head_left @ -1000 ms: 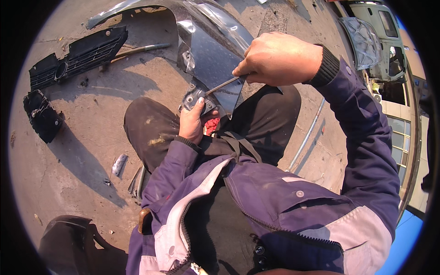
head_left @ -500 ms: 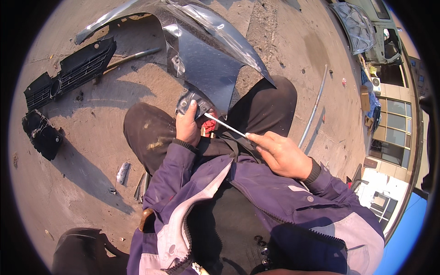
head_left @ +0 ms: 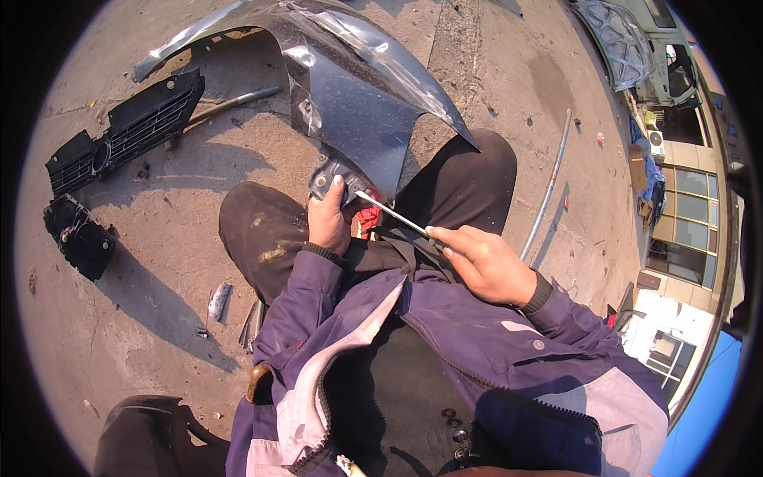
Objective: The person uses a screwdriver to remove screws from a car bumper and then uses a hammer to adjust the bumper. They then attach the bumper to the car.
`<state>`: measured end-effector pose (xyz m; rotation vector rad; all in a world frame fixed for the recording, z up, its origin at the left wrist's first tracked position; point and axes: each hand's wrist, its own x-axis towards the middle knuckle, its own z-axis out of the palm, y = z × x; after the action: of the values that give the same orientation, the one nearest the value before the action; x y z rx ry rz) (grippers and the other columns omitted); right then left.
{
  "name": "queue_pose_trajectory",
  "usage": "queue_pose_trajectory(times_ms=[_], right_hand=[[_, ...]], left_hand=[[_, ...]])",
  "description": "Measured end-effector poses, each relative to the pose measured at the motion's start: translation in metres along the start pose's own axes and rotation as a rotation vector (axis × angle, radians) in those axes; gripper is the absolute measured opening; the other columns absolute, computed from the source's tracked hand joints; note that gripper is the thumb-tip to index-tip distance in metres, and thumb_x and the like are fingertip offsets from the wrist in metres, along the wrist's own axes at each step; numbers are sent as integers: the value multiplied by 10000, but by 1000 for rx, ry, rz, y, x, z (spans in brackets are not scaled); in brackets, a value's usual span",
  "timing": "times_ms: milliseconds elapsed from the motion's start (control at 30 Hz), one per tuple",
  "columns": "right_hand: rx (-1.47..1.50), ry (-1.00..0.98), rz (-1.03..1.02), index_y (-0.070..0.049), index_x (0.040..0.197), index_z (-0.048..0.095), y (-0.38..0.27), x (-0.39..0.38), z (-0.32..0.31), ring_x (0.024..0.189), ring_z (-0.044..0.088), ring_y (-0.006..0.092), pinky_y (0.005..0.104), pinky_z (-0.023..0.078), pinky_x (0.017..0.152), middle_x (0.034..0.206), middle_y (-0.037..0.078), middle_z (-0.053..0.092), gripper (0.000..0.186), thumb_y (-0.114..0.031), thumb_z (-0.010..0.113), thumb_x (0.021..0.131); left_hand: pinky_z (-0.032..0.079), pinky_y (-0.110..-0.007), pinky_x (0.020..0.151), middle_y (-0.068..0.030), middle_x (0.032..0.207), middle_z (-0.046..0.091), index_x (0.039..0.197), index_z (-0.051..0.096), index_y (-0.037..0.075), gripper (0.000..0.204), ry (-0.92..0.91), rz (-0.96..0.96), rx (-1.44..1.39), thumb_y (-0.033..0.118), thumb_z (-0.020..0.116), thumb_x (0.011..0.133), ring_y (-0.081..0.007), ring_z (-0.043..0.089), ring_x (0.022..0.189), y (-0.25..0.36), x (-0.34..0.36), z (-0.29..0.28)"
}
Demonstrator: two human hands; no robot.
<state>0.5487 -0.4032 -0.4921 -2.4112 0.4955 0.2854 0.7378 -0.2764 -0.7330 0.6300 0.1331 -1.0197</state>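
A dark blue-grey car fender (head_left: 358, 111) lies ahead of me, its narrow lower end reaching in between my knees. My left hand (head_left: 327, 219) is closed on the black bracket-like piece (head_left: 324, 175) at that end, thumb on top. In my right hand (head_left: 489, 262) is a screwdriver (head_left: 393, 215); its bright shaft points up and left, and its handle is mostly covered by my fingers. The tip comes close to the bracket's edge near my left hand; whether it touches I cannot tell. Something red (head_left: 367, 219) shows just below the tip.
Left on the ground lie a black grille (head_left: 151, 111), a black plastic part (head_left: 78, 238) and a metal pipe (head_left: 238, 100). Another pipe (head_left: 548, 187) lies to the right. A dark panel (head_left: 147, 437) stands lower left. A wooden handle (head_left: 258, 381) sticks out by my jacket.
The view has shifted slightly, so the ground parts sit a little further right in the picture. Both hands keep their holds; the screwdriver has barely moved.
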Motion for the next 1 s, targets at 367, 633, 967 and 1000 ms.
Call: queue_pose_trajectory(times_ms=[367, 633, 967, 1000], right_hand=[[-155, 9, 40, -119, 1488, 658, 4, -8, 20, 778, 699, 397, 477, 600, 729, 978, 169, 661, 460, -102, 686, 1029], [738, -158, 550, -125, 1616, 571, 29, -13, 41, 697, 606, 92, 268, 510, 651, 1052, 59, 768, 475, -119, 562, 1141], [127, 132, -2, -97, 1535, 637, 23, -12, 41, 765, 694, 282, 391, 577, 719, 995, 143, 725, 474, -76, 649, 1062], [54, 132, 3, -99, 1520, 647, 20, -15, 39, 792, 698, 325, 418, 585, 743, 990, 161, 710, 478, -72, 666, 1043]], left_hand=[[691, -463, 864, -106, 1236, 754, 1374, 625, 35, 309, 47, 21, 35, 242, 628, 1144, -266, 777, 1035, -5, 1, -1], [691, -447, 858, -96, 1210, 765, 1360, 632, 37, 295, 50, 24, 43, 242, 622, 1147, -246, 780, 1022, -9, 2, -5], [696, -409, 804, -86, 1156, 760, 1321, 638, 41, 259, 43, -2, 39, 226, 640, 1139, -232, 781, 982, -3, 2, -3], [694, -405, 801, -86, 1151, 760, 1311, 641, 39, 255, 22, 24, 32, 227, 640, 1140, -230, 780, 969, -3, 1, -3]])
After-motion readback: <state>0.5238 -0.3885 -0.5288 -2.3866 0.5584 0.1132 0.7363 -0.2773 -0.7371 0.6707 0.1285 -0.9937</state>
